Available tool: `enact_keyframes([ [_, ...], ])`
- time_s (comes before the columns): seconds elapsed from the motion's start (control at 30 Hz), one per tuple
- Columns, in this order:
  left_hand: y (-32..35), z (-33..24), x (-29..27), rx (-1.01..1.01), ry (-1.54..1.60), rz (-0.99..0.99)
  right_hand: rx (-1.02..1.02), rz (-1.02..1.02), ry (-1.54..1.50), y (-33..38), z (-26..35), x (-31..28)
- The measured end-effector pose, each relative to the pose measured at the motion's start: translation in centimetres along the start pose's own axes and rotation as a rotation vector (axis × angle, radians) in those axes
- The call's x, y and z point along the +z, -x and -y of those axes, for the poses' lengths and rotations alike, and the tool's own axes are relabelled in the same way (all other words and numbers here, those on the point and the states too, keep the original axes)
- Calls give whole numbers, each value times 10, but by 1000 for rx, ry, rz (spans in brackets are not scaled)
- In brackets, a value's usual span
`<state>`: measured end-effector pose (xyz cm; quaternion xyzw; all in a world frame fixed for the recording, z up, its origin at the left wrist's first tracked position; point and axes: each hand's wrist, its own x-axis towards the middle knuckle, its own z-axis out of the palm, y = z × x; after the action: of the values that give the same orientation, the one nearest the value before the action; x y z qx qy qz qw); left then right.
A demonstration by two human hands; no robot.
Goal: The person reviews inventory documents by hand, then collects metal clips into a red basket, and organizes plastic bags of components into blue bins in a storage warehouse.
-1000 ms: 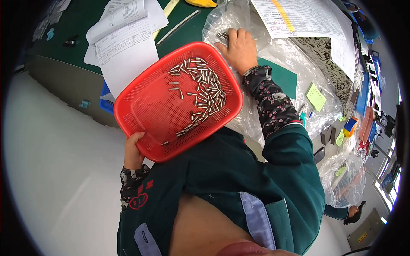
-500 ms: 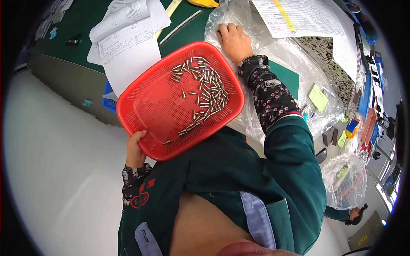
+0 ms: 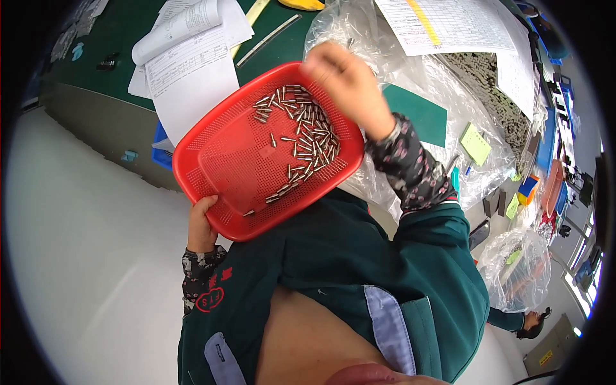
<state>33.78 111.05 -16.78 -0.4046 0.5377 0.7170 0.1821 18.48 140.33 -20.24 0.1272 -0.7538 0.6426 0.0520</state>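
Observation:
My left hand (image 3: 202,224) grips the near-left rim of a red plastic basket (image 3: 224,154), thumb over the edge, fingers mostly hidden beneath. Many small silvery metal pins (image 3: 314,131) lie in the basket, bunched along its right side, with a few scattered toward the middle and near edge. Above the basket's far right corner hovers my right hand (image 3: 350,86), smeared by motion. Its fingers are too blurred to show whether they hold anything. Clear plastic sheeting (image 3: 401,70) lies on the table just beyond that hand.
Printed papers (image 3: 192,80) lie left of the basket on the green table (image 3: 154,25), near a metal ruler (image 3: 268,40). More sheets (image 3: 449,25) rest at the far right. A yellow-green notepad (image 3: 475,144) lies on the plastic. A person (image 3: 529,323) is visible at the lower right.
My right hand has lifted off the plastic sheeting and moved left and nearer, over the basket's far right corner. The left hand and basket have barely moved.

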Motion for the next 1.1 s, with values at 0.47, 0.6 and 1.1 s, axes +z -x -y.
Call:
enact_keyframes([
  [0.47,-2,3,11,9,5,1,-28,-137,1058,-18,-112,-15],
  [0.6,-4,4,11,9,3,-17,-160,-42,1063,-16,-116,-15],
  [1.1,-5,2,3,8,4,-17,-215,-47,1067,-15,-125,-6],
])
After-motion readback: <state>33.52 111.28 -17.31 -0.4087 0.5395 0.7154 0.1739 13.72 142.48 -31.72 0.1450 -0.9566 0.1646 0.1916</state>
